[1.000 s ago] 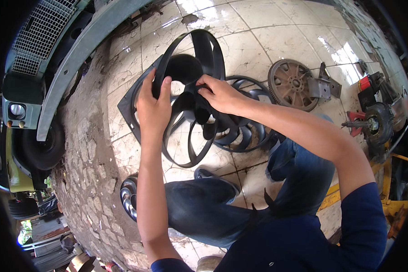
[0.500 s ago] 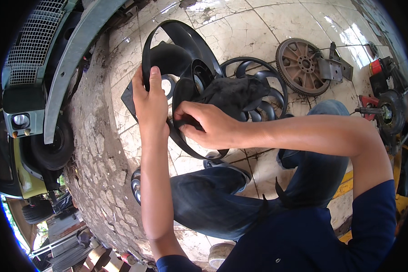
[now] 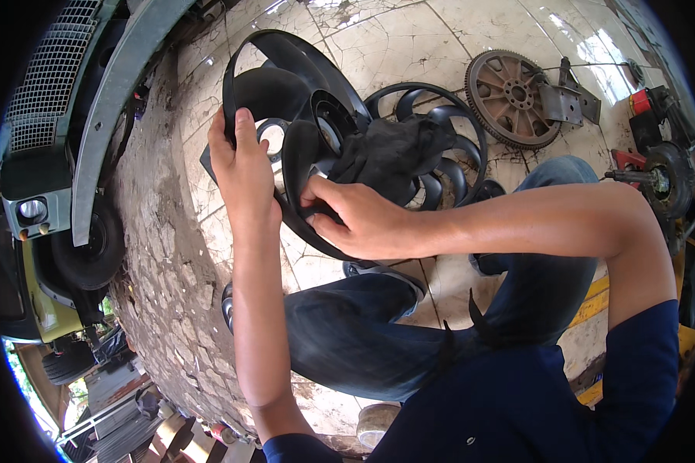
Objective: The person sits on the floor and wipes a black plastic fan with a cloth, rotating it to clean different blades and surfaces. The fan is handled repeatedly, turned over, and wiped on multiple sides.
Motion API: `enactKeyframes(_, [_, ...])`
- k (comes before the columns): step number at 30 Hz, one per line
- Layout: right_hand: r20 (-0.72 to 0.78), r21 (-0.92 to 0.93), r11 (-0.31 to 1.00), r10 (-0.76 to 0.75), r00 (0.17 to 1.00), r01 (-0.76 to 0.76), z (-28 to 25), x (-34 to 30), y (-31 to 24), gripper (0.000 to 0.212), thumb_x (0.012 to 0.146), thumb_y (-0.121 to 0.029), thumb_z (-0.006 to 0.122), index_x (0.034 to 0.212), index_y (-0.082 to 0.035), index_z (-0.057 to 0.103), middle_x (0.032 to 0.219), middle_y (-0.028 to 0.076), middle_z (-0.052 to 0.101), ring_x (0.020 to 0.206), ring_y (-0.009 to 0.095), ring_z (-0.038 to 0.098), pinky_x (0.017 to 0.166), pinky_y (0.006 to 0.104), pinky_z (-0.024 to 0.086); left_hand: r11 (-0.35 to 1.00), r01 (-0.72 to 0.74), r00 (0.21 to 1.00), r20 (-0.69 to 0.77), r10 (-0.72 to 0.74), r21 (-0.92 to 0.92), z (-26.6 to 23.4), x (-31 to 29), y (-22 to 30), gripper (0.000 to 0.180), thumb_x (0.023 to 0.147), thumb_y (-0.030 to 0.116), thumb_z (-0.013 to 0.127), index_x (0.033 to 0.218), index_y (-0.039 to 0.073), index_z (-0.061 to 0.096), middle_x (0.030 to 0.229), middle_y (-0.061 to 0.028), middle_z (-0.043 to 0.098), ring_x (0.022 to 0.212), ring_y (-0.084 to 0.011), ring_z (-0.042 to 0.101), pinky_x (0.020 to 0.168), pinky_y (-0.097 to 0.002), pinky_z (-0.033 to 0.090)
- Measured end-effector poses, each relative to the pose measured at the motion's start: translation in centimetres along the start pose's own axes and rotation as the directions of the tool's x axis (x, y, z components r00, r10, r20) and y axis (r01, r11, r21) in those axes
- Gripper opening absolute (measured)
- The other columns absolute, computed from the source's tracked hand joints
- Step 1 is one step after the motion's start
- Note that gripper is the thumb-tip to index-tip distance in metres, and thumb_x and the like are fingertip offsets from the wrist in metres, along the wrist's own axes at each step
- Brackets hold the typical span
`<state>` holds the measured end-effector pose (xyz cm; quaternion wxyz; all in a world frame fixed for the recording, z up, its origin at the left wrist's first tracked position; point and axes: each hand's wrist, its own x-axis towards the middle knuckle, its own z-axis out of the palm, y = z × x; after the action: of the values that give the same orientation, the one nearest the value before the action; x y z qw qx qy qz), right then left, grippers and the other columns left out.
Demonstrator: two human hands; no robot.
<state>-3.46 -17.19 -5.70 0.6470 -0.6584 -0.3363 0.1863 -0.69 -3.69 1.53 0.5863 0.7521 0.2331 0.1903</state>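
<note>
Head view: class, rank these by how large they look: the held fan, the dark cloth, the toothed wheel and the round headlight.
1. Held fan, largest
2. Dark cloth and toothed wheel: too alike to rank
3. Round headlight, smallest

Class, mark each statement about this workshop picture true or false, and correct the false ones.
1. The left hand holds a fan by its rim. True.
2. The gear lies on the tiles. True.
3. The held fan is white. False: it is black.
4. The right hand is on the gear. False: it is at the held fan.
5. The sleeves are dark blue. True.
</note>
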Motion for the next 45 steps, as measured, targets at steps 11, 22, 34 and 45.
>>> enactKeyframes(11, [-0.263,-0.06,0.979,0.175,0.949,-0.197,-3.1,6.2,2.9,0.021,0.095,-0.012,0.055,0.111,0.002,0.053,0.1,0.027,0.066,0.1,0.046,0.063,0.083,0.0472,0.05,1.0,0.019,1.0,-0.008,-0.019,-0.021,0.9,-0.4,0.7,0.054,0.103,0.029,0.053,0.146,0.0,0.038,0.131,-0.0131,0.055,0.115,-0.0198,0.055,0.096,-0.036,0.046])
enactKeyframes(22, [-0.204,-0.084,0.995,0.041,0.978,-0.059,-0.4,2.5,2.5,0.023,0.093,-0.008,0.056,0.113,0.003,0.051,0.093,0.027,0.067,0.094,0.043,0.066,0.079,0.0454,0.051,0.999,0.03,0.999,0.041,-0.028,-0.043,0.2,0.1,0.4,0.058,0.102,0.027,0.054,0.147,-0.004,0.034,0.142,-0.0187,0.045,0.129,-0.0269,0.05,0.095,-0.0391,0.053])
enactKeyframes(34, [-0.227,-0.105,0.979,0.149,0.962,-0.176,-1.9,4.2,1.2,0.024,0.088,-0.012,0.059,0.106,0.002,0.061,0.094,0.028,0.069,0.096,0.042,0.067,0.082,0.0453,0.054,0.997,0.038,0.999,0.033,-0.036,-0.067,0.3,0.9,-0.2,0.066,0.101,0.031,0.057,0.149,-0.003,0.029,0.147,-0.0211,0.04,0.136,-0.0285,0.042,0.093,-0.0405,0.056])
enactKeyframes(45, [-0.055,-0.067,0.997,0.035,0.998,-0.039,-2.1,4.8,-0.5,0.022,0.091,-0.01,0.062,0.109,0.002,0.059,0.098,0.024,0.069,0.093,0.036,0.069,0.079,0.0418,0.052,0.988,0.083,0.997,0.013,-0.082,-0.132,-1.4,1.8,-2.2,0.061,0.101,0.038,0.056,0.151,0.01,0.033,0.152,-0.0127,0.037,0.138,-0.0284,0.039,0.104,-0.047,0.043])
